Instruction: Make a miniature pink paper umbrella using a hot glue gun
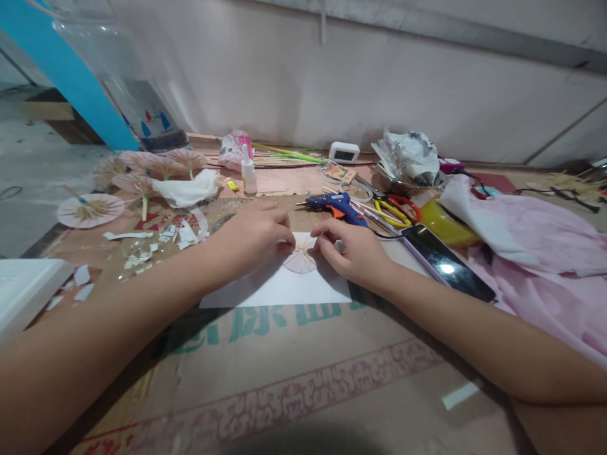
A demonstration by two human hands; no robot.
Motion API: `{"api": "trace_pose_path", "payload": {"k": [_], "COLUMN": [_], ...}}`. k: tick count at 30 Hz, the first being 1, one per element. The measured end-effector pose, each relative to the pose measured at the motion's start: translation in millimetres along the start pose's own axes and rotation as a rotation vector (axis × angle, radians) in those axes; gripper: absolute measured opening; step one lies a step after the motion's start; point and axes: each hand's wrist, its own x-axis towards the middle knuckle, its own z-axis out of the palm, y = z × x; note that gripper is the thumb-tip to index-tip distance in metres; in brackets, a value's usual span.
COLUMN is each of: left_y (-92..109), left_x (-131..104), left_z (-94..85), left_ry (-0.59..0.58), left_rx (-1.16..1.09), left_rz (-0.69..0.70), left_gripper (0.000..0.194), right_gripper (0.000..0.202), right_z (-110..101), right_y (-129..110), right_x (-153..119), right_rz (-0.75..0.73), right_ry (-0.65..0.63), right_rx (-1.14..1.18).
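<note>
A blue glue gun (337,206) lies just beyond the smooth white sheet (275,292); a glossy phone (441,256) and rumpled pink cloth (535,227) sit rightward. On the sheet, left fingers (285,236) and right fingers (328,229), bent nearly closed, flank a round, ribbed disc (300,262); their grip I cannot tell.

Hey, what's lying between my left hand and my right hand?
In the head view, a round, pale, papery disc with thin tan ribs lies between your left hand and right hand, over a flat white paper sheet.
</note>
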Motion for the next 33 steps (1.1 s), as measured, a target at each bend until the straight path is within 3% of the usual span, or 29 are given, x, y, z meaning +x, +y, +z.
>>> {"api": "trace_pose_path", "payload": {"k": [8,15,23,29,33], "left_y": [24,23,-2,-16,-27], "left_x": [1,-1,1,4,4], "left_z": [-2.7,7.6,-1.9,-3.9,-8.2], "left_ry": [-0.047,-0.014,0.086,0.328,0.435], "left_rx": [0.227,0.281,-0.289,-0.881,-0.877], "left_rz": [0.047,0.031,-0.355,-0.396,-0.44], "left_gripper": [0.023,0.028,0.022,0.027,0.027], "right_gripper": [0.02,0.021,0.018,0.02,0.02], "right_z": [1,0,1,0,1], "right_y": [0,-1,1,0,0], "right_x": [0,0,0,-1,-1], "right_rz": [-0.084,-0.095,-0.112,-0.139,-0.157], "right_ry": [-0.006,-0.019,-0.049,-0.049,-0.033], "right_rx": [-0.04,-0.06,-0.067,-0.086,-0.087]}}
